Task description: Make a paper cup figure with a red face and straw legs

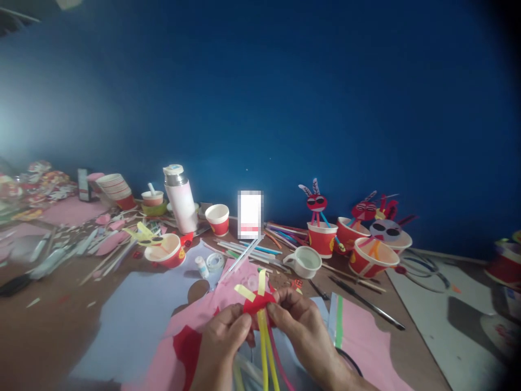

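I'm pinched tight, left grip (226, 332) and right grip (299, 321), on a red cutout (256, 306) between them: pale-yellow strips (261, 282) above, yellow and pink stems (264, 350) below. Paper sheets (134, 304) beneath, brown bench (61, 339) around, blue wall (260, 98) beyond.

One bare left hand (223, 332), one bare right hand (300, 323): two in all. One small red paper piece (256, 304), with two pale yellow paper strips (261, 282) above and, below, two slender yellow stems (265, 353) plus one slender magenta stem (278, 358). One white, silver-necked vacuum flask (182, 206); one upright dark-framed phone (83, 184); one small white cylindrical bottle (201, 267); one white handled cup (306, 269); one long black pen (366, 301). At least four dark-eyed paper faces (316, 204). One leaning stack of nested paper cups (115, 189), too tight to count. Outside it, at least six red-and-white paper cups (217, 226). Loose slender multicoloured sticks (249, 248), too crowded to count.
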### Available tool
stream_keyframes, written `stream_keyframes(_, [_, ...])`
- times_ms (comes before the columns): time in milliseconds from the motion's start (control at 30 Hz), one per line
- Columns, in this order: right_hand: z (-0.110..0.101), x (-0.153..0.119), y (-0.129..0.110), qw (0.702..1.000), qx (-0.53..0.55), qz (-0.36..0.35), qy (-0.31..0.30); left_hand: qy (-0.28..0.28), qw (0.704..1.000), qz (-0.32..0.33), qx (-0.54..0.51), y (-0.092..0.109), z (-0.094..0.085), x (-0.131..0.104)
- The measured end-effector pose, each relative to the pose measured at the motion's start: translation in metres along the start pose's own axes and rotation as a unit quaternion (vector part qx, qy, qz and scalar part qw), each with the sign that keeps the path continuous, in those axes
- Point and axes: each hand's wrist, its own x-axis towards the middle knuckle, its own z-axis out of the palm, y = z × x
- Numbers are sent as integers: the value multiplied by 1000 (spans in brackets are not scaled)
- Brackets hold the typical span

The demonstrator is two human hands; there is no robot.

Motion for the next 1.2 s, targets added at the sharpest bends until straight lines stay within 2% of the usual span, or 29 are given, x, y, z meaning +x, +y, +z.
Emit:
stream_keyframes(100, [-1,-1,1,1000,-8,-3,-6,10,999,5,36,-5,-1,1])
stream_keyframes(267, [1,0,1,1000,-7,-2,3,21,999,5,36,-8,-2,3])
stream_keyframes(533, [2,-3,6,1000,-26,-15,8,-47,999,-5,2,-6,4,1])
stream_keyframes(767, [1,-4,11,1000,-5,-17,-17,13,1000,-4,22,2,11,-7])
stream_keyframes(1200, [1,-3,8,998,47,1,-42,16,999,21,31,12,16,-10])
